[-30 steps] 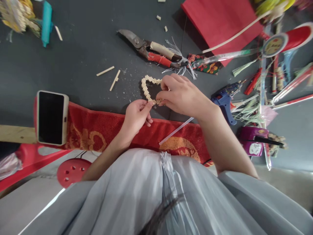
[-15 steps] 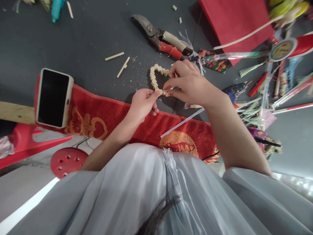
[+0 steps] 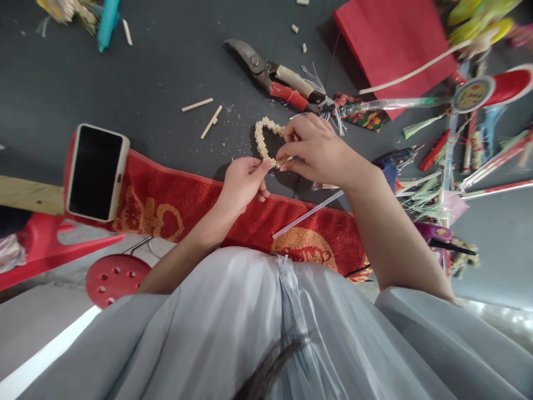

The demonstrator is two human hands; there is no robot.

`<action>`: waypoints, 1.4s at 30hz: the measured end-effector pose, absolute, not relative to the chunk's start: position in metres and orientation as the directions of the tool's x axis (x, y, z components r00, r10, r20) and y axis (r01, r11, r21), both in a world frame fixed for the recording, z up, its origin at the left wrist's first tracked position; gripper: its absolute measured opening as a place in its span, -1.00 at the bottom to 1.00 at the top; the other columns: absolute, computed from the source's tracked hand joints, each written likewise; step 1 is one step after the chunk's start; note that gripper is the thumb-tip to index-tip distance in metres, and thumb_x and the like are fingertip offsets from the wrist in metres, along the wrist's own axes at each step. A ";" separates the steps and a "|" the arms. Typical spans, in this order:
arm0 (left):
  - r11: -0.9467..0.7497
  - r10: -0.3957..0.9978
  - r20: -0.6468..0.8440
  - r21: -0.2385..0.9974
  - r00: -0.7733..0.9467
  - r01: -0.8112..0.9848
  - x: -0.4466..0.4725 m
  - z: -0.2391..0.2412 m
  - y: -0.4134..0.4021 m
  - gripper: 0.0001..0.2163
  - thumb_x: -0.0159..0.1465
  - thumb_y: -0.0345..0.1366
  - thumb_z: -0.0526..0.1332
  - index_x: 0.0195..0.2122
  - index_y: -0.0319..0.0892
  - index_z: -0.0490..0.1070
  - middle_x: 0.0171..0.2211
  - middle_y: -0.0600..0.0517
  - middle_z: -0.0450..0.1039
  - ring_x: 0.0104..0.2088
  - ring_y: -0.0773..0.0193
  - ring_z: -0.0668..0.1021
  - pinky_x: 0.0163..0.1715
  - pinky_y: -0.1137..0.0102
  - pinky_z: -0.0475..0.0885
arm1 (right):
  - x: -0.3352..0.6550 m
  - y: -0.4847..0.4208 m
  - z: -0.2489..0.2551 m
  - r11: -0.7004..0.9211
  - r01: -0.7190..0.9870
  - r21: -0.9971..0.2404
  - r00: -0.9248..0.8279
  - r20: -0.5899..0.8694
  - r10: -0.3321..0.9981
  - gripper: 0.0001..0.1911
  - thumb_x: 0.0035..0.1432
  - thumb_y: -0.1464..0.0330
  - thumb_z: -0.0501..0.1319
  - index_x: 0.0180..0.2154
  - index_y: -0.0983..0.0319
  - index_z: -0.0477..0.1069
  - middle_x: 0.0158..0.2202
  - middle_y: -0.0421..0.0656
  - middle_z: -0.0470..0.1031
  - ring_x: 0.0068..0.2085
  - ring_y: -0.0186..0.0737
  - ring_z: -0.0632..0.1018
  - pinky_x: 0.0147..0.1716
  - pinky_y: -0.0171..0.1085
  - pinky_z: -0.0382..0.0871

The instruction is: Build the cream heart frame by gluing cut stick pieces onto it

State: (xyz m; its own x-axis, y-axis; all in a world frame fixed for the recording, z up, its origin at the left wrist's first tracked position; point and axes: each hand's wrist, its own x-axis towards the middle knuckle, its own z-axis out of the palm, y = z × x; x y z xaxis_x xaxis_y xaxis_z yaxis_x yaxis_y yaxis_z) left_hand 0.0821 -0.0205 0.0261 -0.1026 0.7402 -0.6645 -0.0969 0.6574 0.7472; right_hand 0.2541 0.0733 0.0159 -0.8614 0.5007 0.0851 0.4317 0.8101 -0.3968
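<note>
A cream, knobbly beaded loop lies between my hands over the dark table. My left hand pinches its lower edge between thumb and forefinger. On its right side, my right hand grips the loop with bent fingers, which hide that part of it. Just beyond are pruning shears with one handle wrapped in red and the other cream. A translucent glue stick slants across the red towel under my forearms.
A phone-like device sits on the towel's left end. Short pale sticks lie left of the loop. A red paper bag, a red-and-white spool, a blue glue gun and many loose craft pieces crowd the right side.
The view has shifted slightly, so the table items appear a little lower. Both hands keep their hold on the loop, with only a slight shift of the right fingers.
</note>
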 end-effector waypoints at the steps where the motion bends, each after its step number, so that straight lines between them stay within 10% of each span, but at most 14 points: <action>1: 0.652 0.746 -0.659 0.753 -0.099 -0.093 0.082 0.025 -0.021 -0.77 0.41 -0.33 0.15 -0.44 -0.18 0.32 -0.75 0.27 0.23 -0.76 0.47 0.41 -0.76 0.65 0.27 | 0.254 0.073 0.016 0.806 0.436 -0.401 -0.859 0.080 0.505 -0.74 0.35 0.22 0.13 -0.22 0.18 0.55 -0.10 -0.07 0.43 -0.02 -0.05 0.42 -0.01 -0.02 0.28; 13: 0.610 0.784 -0.617 0.743 -0.070 0.275 0.075 0.023 -0.021 -0.76 0.41 -0.12 0.14 -0.34 -0.14 0.31 -0.74 0.25 0.28 -0.71 0.36 0.49 -0.67 0.54 0.31 | 0.255 0.063 0.011 0.778 0.485 -0.399 -0.819 0.103 0.564 -0.83 0.31 0.29 0.17 -0.21 0.18 0.53 -0.10 -0.05 0.45 -0.05 -0.03 0.44 -0.06 -0.03 0.30; 21: 0.163 0.939 -0.341 0.579 0.056 0.799 0.052 0.041 -0.017 -0.87 0.30 -0.25 0.25 -0.36 -0.14 0.38 -0.57 0.15 0.40 -0.52 0.36 0.48 -0.46 0.44 0.25 | 0.255 0.054 0.007 0.743 0.540 -0.395 -0.774 0.115 0.623 -0.80 0.33 0.29 0.13 -0.16 0.15 0.53 -0.09 -0.06 0.44 -0.04 -0.03 0.41 -0.05 -0.03 0.30; 28: -0.474 0.863 0.034 0.399 0.503 0.785 0.024 0.031 0.004 -0.80 0.30 -0.33 0.27 -0.05 -0.15 0.46 -0.11 -0.07 0.46 -0.05 0.07 0.52 -0.06 0.21 0.44 | 0.257 0.040 0.006 0.681 0.623 -0.385 -0.686 0.149 0.712 -0.76 0.33 0.23 0.15 -0.04 0.11 0.47 -0.05 -0.05 0.44 -0.05 -0.02 0.41 -0.08 -0.04 0.29; 42: -0.602 0.790 0.161 0.386 0.592 0.699 0.020 0.011 0.015 -0.83 0.40 -0.24 0.17 -0.15 -0.12 0.55 -0.01 -0.11 0.45 0.03 0.00 0.45 0.02 0.04 0.34 | 0.248 0.033 0.010 0.616 0.670 -0.413 -0.635 0.111 0.765 -0.78 0.35 0.31 0.10 -0.17 0.10 0.53 -0.06 -0.06 0.40 -0.05 -0.04 0.36 -0.03 -0.03 0.26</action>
